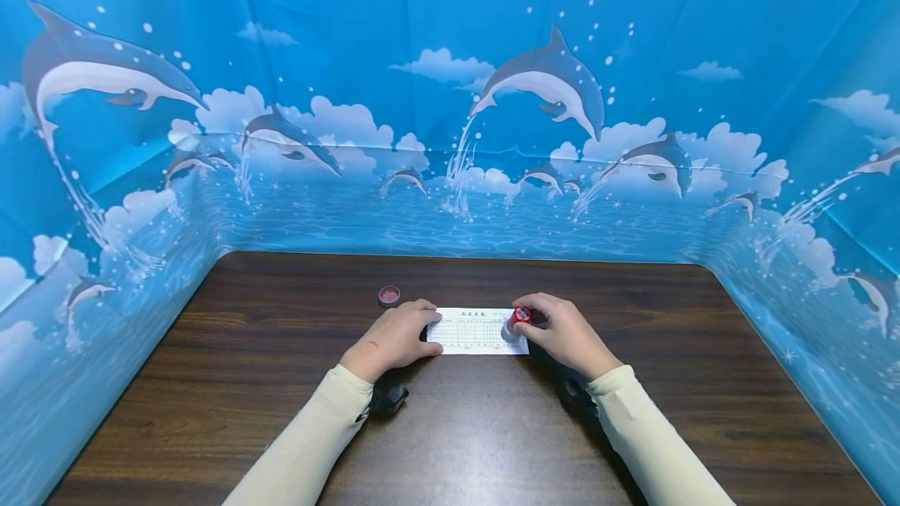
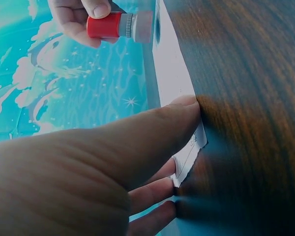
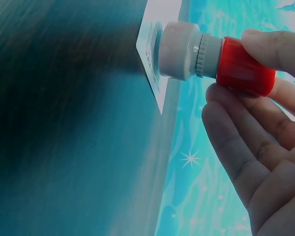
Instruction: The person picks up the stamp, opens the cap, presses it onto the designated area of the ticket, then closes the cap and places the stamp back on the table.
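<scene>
A printed paper form [image 1: 467, 332] with a ruled table lies on the wooden table. Its left end is under the thumb and fingertips of my left hand [image 1: 394, 336], which press it down at its upper and lower edges. Between thumb and fingers, my right hand [image 1: 565, 332] pinches the red grip of a round stamp [image 3: 246, 69]. The stamp's pale, wide end faces the form's right part, just above the paper; its stamping face is hidden. Beyond the left hand sits a small round cap [image 1: 389, 296], dark red with a pinkish inside.
The dark wooden table [image 1: 450, 428] reaches back to a blue dolphin-print curtain [image 1: 450, 201], which surrounds it on the far side and both flanks. A black strap device [image 1: 388, 400] is worn at the left wrist, with another dark one [image 1: 578, 392] at the right.
</scene>
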Tool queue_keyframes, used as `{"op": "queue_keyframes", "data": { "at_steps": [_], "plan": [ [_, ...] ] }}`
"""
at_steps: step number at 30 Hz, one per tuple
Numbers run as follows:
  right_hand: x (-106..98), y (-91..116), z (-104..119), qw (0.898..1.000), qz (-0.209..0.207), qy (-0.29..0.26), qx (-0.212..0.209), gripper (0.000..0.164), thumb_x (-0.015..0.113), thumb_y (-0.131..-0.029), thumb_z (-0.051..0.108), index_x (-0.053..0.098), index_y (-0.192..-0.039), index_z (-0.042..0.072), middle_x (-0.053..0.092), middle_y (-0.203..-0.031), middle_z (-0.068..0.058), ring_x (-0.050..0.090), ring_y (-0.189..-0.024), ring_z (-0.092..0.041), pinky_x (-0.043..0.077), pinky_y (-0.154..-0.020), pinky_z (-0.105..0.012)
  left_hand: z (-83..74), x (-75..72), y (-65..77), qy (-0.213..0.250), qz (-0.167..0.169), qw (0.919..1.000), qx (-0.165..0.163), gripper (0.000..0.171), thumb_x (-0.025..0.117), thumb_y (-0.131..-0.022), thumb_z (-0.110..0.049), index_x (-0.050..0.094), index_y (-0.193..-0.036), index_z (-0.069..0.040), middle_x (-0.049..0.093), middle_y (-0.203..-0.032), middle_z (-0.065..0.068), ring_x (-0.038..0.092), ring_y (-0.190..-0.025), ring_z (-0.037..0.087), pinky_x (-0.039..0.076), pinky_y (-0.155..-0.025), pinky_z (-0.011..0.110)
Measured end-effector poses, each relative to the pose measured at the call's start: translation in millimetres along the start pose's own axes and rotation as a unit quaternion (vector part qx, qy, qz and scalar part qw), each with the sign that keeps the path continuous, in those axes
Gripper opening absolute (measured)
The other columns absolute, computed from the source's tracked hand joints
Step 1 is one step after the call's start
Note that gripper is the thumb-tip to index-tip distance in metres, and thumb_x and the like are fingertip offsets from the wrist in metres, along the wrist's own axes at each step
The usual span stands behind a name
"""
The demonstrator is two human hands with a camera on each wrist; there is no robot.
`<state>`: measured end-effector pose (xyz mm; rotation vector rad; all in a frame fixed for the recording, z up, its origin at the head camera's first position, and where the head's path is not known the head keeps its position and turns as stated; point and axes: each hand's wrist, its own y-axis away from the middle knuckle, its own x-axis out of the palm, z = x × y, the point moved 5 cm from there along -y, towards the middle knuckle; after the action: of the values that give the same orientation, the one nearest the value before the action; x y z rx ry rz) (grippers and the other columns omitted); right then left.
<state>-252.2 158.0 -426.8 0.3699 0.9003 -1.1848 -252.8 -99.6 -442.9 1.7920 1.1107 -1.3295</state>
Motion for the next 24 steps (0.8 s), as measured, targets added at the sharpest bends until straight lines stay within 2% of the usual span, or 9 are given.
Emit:
{"op": "queue_keyframes", "data": {
  "at_steps": [12, 17, 20, 24],
  "plan": [
    [1.5, 0.1, -1.6, 1.000, 0.003, 0.015, -0.003, 0.033, 0.081, -0.092, 0.014, 0.073, -0.122, 0.006, 0.071, -0.111, -0.001, 0.066, -0.093, -0.012, 0.060, -0.087, -0.037, 1.4, -0.5, -0.4, -0.008, 0.004, 0.9999, 0.010, 0.058, 0.080, -0.091, -0.041, 0.068, -0.137, -0.008, 0.061, -0.142, 0.010, 0.058, -0.131, 0.029, 0.048, -0.108, 0.046],
    [1.1, 0.2, -2.2, 1.000, 0.003, 0.012, -0.003, 0.034, 0.081, -0.091, 0.015, 0.073, -0.123, 0.007, 0.071, -0.111, 0.000, 0.066, -0.093, -0.012, 0.060, -0.087, -0.038, 3.0, -0.4, 0.2, 0.003, 0.001, 0.9999, 0.017, 0.057, 0.079, -0.092, -0.042, 0.067, -0.138, -0.010, 0.062, -0.140, 0.008, 0.058, -0.129, 0.027, 0.046, -0.109, 0.044],
    [0.9, 0.4, -2.3, 1.000, 0.004, 0.011, -0.001, 0.035, 0.082, -0.090, 0.015, 0.072, -0.123, 0.007, 0.071, -0.111, 0.000, 0.066, -0.093, -0.012, 0.060, -0.086, -0.037, 4.3, 0.6, 0.3, 0.014, 0.000, 0.9998, 0.014, 0.060, 0.078, -0.092, -0.044, 0.065, -0.141, -0.012, 0.057, -0.147, 0.011, 0.052, -0.137, 0.030, 0.041, -0.115, 0.047],
    [1.1, 0.2, -2.0, 1.000, 0.008, 0.010, 0.000, 0.035, 0.082, -0.091, 0.016, 0.072, -0.123, 0.007, 0.071, -0.111, 0.000, 0.066, -0.093, -0.012, 0.059, -0.086, -0.037, 6.6, 3.9, 0.4, 0.029, 0.015, 0.9995, -0.001, 0.066, 0.076, -0.093, -0.047, 0.058, -0.148, -0.015, 0.042, -0.160, 0.017, 0.035, -0.151, 0.036, 0.032, -0.121, 0.053]
  ]
}}
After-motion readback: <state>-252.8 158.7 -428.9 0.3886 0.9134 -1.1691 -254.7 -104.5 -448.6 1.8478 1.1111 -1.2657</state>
